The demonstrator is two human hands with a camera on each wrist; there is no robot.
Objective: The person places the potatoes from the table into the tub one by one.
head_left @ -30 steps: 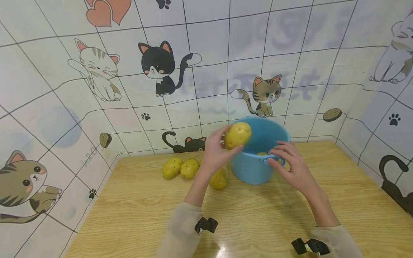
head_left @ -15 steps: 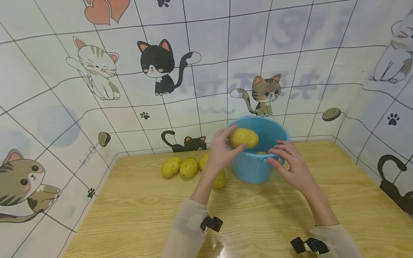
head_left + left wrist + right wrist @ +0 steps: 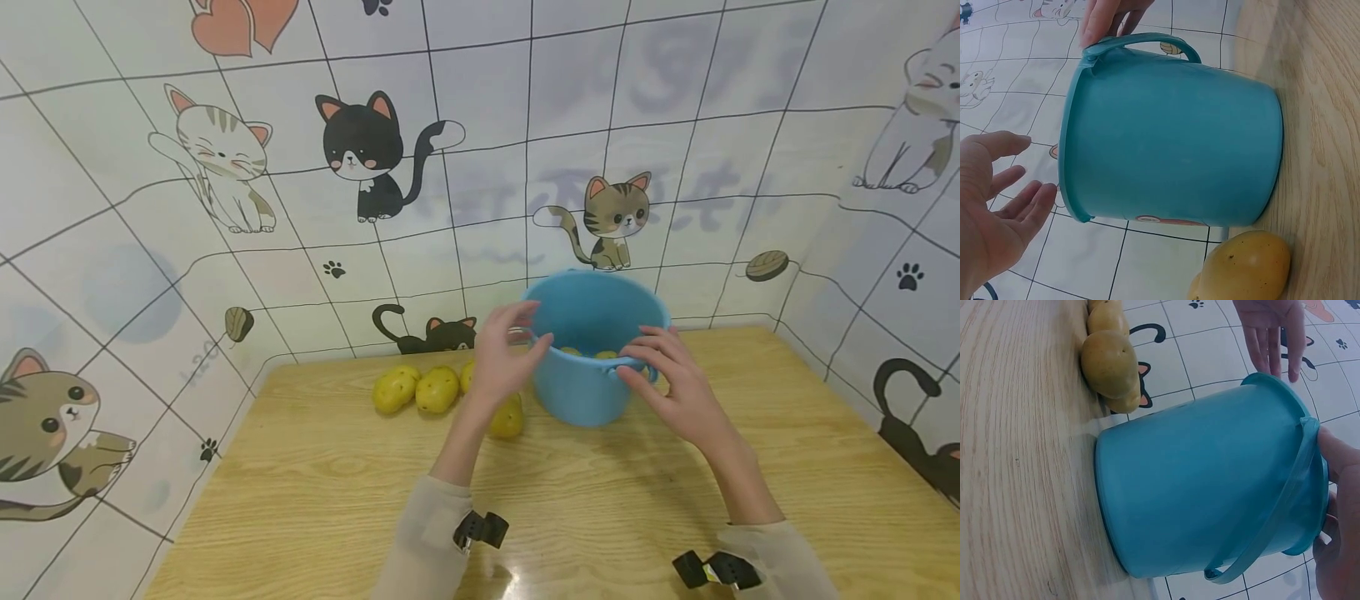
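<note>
A light blue bucket [image 3: 581, 396] stands upright on the table near the back wall, with its handle hanging down. My left hand [image 3: 504, 358] is at the left of the bucket's rim, fingers spread and holding nothing; in the left wrist view a small gap parts the fingertips from the rim. My right hand [image 3: 682, 392] holds the rim on the right by the handle joint, its thumb outside. Inside the bucket, the tops of yellow potatoes [image 3: 606, 355] show; the rest are hidden by the wall. Several potatoes [image 3: 438, 390] lie left of the bucket, one partly behind my left forearm.
The wooden table [image 3: 337, 492] meets a wall [image 3: 480, 142] printed with cartoon cats along its back edge. One potato [image 3: 1246, 267] lies close to the bucket's base in the left wrist view.
My left hand carried a potato over the bucket's rim and let it go; another potato now shows inside. The left hand has drawn back slightly left. The right hand stays on the rim.
</note>
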